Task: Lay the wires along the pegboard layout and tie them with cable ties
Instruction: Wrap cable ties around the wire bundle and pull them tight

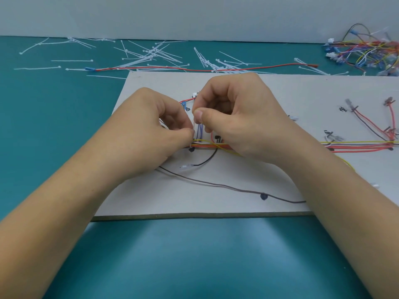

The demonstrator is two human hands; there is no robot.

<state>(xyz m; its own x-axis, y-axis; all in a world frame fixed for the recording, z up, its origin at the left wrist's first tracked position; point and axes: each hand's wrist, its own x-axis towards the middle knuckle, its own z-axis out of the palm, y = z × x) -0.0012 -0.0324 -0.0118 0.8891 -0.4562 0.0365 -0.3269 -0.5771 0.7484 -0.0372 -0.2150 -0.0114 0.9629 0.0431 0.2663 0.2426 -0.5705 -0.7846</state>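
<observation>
A teal tabletop (54, 126) meets a plain pale grey wall (194, 16) behind

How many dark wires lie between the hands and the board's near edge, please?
2: short black wire by the left hand, long wire nearer the edge; others may be hidden.

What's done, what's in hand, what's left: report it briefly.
Done: the wire bundle lies routed along the board. In hand: left hand and right hand pinch a white cable tie at the bundle's left end. Remaining: a dark wire trails loose across the board, a red wire lies on the mat among spare cable ties, and a wire heap waits far right.
</observation>
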